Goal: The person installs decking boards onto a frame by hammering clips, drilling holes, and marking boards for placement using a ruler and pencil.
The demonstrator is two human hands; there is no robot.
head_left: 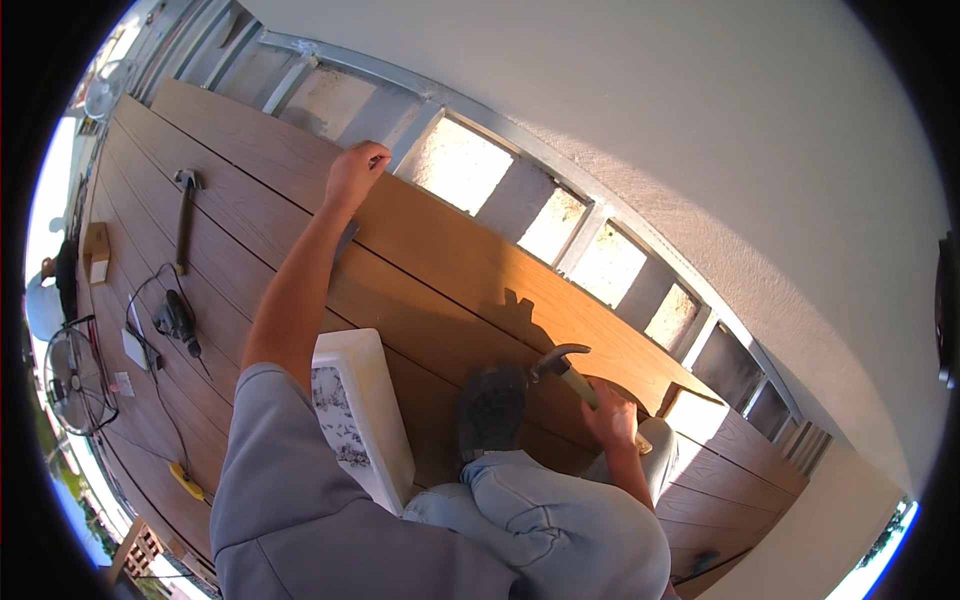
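Note:
My right hand (612, 416) grips a claw hammer (577, 382) by its handle, close to my bent knee. My left hand (357, 176) is stretched out over the wood-look deck board (450, 240) that lies along the open metal frame (570, 180). Its fingers are curled together, and whatever they may hold is too small or hidden to make out. Beside my left arm stands a white plastic tub (395, 415) with many small dark pieces in it. My shoe (492, 405) rests on the boards between the tub and the hammer.
A second hammer (183, 225), a cordless drill (178, 322), a cable and a yellow tool (186, 482) lie on the boards to the left. A fan (75, 378) and a small cardboard box (97, 252) stand farther left. A pale wall (760, 170) rises beyond the frame.

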